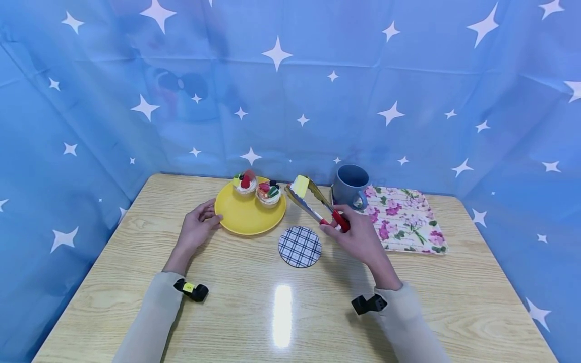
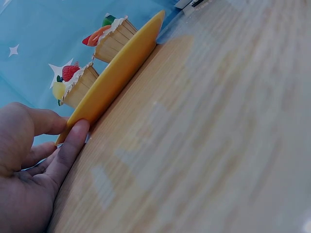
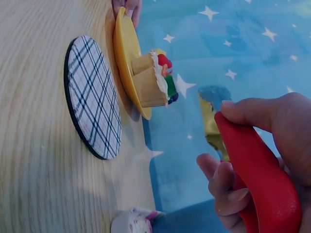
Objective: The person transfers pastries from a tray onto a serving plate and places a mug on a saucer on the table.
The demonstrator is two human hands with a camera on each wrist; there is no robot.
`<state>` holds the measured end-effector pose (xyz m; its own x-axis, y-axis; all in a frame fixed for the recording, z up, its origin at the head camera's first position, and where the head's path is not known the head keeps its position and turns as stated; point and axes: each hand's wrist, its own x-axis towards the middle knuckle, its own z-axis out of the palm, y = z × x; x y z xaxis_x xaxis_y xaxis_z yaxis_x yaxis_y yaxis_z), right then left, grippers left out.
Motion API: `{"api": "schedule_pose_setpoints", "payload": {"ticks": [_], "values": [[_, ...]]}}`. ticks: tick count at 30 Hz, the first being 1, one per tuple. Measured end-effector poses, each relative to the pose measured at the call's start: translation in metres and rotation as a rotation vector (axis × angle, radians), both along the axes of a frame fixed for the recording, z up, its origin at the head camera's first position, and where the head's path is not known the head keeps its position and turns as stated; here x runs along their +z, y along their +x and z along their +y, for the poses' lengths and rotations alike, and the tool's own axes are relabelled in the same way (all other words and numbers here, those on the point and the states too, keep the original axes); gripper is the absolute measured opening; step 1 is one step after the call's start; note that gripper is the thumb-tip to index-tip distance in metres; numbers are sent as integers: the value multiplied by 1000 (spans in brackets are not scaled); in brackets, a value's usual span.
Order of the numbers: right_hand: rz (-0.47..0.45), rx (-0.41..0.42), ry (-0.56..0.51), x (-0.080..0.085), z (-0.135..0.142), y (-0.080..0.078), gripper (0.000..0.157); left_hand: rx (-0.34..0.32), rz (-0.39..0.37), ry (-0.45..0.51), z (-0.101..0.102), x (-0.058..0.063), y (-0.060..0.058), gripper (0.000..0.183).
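Observation:
My left hand (image 1: 196, 228) pinches the left rim of a yellow plate (image 1: 245, 222) between thumb and fingers. On the plate stand two fruit-topped cupcakes, one with a raspberry (image 1: 245, 185) and one with berries and green slices (image 1: 269, 195). My right hand (image 1: 358, 236) grips red-handled tongs (image 1: 340, 221), whose tips point up and left. Between those tips sits a small yellow-and-white block (image 1: 300, 186), raised just right of the plate. In the right wrist view, the red handle (image 3: 262, 179) lies under the thumb, and the block cannot be made out clearly.
A round plaid coaster (image 1: 300, 247) lies in front of the plate. At the right, a blue-grey mug (image 1: 349, 184) stands by the left edge of a floral tray (image 1: 404, 219). A star-patterned blue curtain (image 1: 290, 101) hangs behind the wooden table (image 1: 227, 312).

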<state>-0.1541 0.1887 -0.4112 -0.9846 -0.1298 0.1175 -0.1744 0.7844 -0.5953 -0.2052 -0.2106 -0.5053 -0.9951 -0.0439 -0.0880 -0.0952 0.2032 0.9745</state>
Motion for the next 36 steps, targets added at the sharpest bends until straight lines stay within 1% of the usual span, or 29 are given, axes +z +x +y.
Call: {"api": "schedule_pose_setpoints", "payload": {"ticks": [11, 21, 29, 36], "values": [[-27, 35, -27, -3, -16, -4, 59, 1, 12, -9, -1, 1, 0, 61], [-29, 72, -45, -6, -28, -5, 56, -14, -5, -3, -2, 1, 0, 65], [-63, 77, -58, -7, -37, -5, 57, -12, -2, -7, -2, 0, -1, 63], [-44, 120, -55, -7, -43, -5, 58, -14, 4, -11, -2, 1, 0, 63]]}}
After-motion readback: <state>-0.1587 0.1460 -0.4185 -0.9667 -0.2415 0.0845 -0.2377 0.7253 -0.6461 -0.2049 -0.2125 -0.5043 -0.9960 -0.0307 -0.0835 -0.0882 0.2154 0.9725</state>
